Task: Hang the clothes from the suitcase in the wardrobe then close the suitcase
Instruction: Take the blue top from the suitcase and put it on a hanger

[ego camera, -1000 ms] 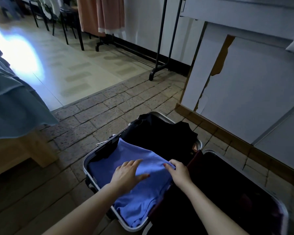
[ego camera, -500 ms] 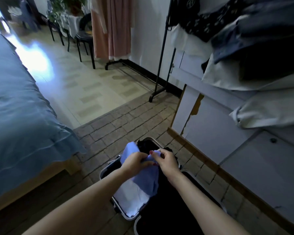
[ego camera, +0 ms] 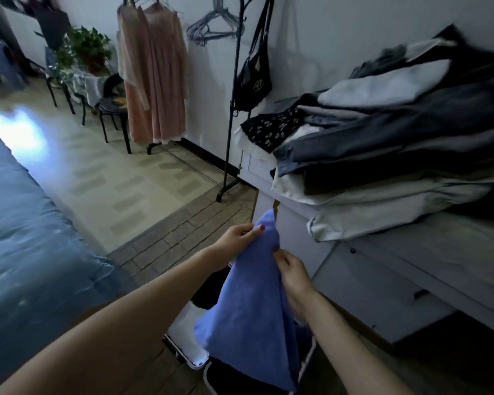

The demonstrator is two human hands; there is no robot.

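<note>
At frame centre, left hand [ego camera: 237,235] and right hand [ego camera: 293,273] pinch the blue shirt [ego camera: 251,303] near its top, letting it hang clear above the suitcase [ego camera: 196,363], presumably for hanging.

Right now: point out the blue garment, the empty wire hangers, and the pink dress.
blue garment [ego camera: 251,303]: head view, middle of the hanging cloth, below both hands.
empty wire hangers [ego camera: 214,28]: head view, the bunch's sloping shoulder wires, on the rack.
pink dress [ego camera: 154,81]: head view, pleated front, mid-body.
</note>
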